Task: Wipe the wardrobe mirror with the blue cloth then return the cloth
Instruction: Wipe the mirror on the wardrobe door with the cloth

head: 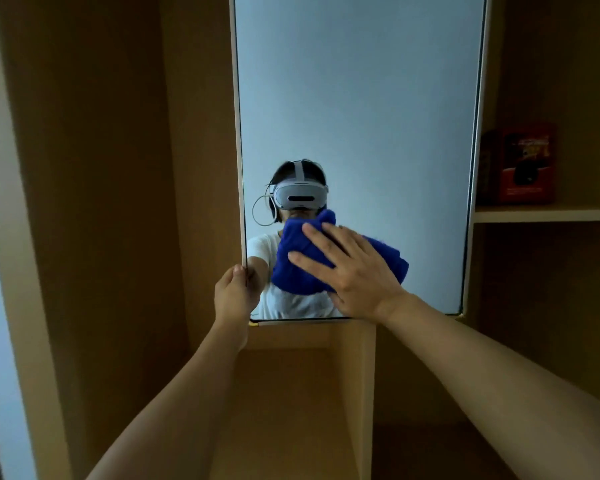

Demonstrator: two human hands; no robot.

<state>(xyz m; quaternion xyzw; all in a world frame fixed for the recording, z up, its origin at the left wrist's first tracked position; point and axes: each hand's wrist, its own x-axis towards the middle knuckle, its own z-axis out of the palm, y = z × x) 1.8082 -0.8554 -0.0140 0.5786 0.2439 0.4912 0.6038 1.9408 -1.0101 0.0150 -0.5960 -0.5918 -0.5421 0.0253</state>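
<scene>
The tall wardrobe mirror (361, 98) fills the upper middle of the head view, framed in pale wood. A bunched blue cloth (297, 275) lies flat against its lower left part. My right hand (354, 271) presses on the cloth with fingers spread, covering its middle. My left hand (234, 296) grips the mirror's left edge near the bottom corner, thumb on the front. The glass reflects a person in a white shirt with a headset.
Brown wardrobe panels (101, 168) stand to the left of the mirror. A shelf (548, 214) on the right carries a red box (527, 164). Below the mirror a wooden compartment (291, 393) opens toward me.
</scene>
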